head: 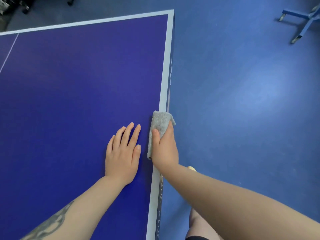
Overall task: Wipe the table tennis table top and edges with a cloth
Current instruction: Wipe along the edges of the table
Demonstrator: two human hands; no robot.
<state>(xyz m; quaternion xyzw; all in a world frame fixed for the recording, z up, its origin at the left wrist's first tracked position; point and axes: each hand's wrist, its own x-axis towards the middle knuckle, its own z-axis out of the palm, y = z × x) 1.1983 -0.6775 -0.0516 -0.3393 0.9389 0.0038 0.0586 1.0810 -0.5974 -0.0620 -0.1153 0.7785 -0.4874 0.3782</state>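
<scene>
Two bare arms reach in from the bottom, closest to the camera. Going left to right, the left arm has a dark mark on it, cut off at the bottom edge so its shape is hard to read. At its end the left hand lies flat on the blue bench, fingers straight and close together, holding nothing.

Just to its right is the gray cloth. It is folded over the white strip on the bench's right edge. The right hand grips the cloth there — the thumb presses on top of it, and the other fingers wrap down over the side, so most of them are hidden. Part of the cloth is hidden under the palm too.

Small pale letters and numbers run along the dark side of the bench, but they are too thin and tilted to read well.

Below the right arm a bit of a knee shows, cut off by the frame.

Farther right is the blue floor — and in the top right corner stands a blue metal frame, only partly in view.
</scene>
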